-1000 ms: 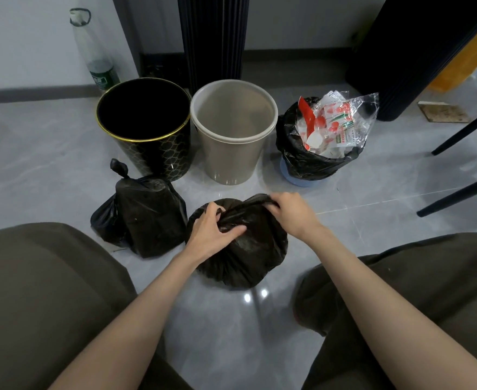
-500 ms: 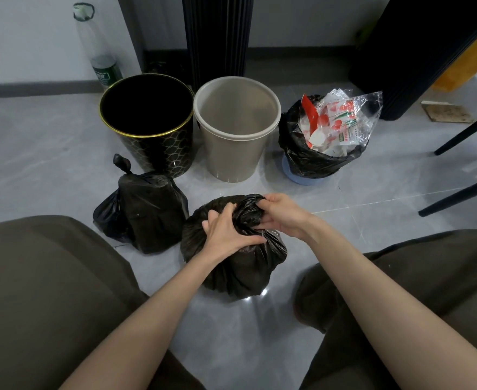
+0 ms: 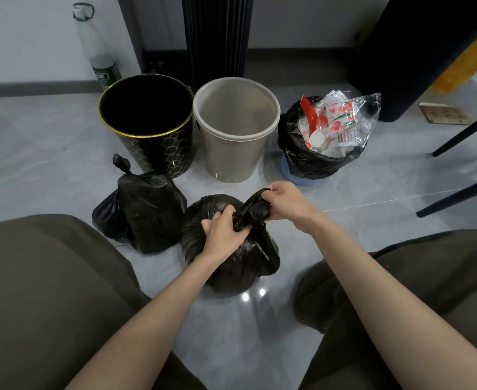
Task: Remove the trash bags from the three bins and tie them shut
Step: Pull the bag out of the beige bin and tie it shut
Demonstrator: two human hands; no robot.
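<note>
A person crouching on a grey tiled floor (image 3: pixel 48 142) works on a black trash bag (image 3: pixel 231 274) that sits on the floor just in front of the beige bin (image 3: pixel 231 161), on the person's side of it. The left hand (image 3: pixel 223 232) has its fingers (image 3: pixel 222 216) clenched round the bag's gathered neck, while the right hand (image 3: pixel 285 201) pinches the twisted loose end and holds it up and to the right. A second black bag (image 3: pixel 150 218), its top knotted, lies on the floor in front and to the left of the beige bin. The beige bin has no liner, and neither does the black gold-rimmed bin (image 3: pixel 161 156) just beside it on the left. To the right of the beige bin, a third bin (image 3: pixel 299 180) holds a black bag (image 3: pixel 302 159) piled with clear wrappers (image 3: pixel 341 122). A plastic bottle (image 3: pixel 102 60) stands against the wall behind and to the left.
</note>
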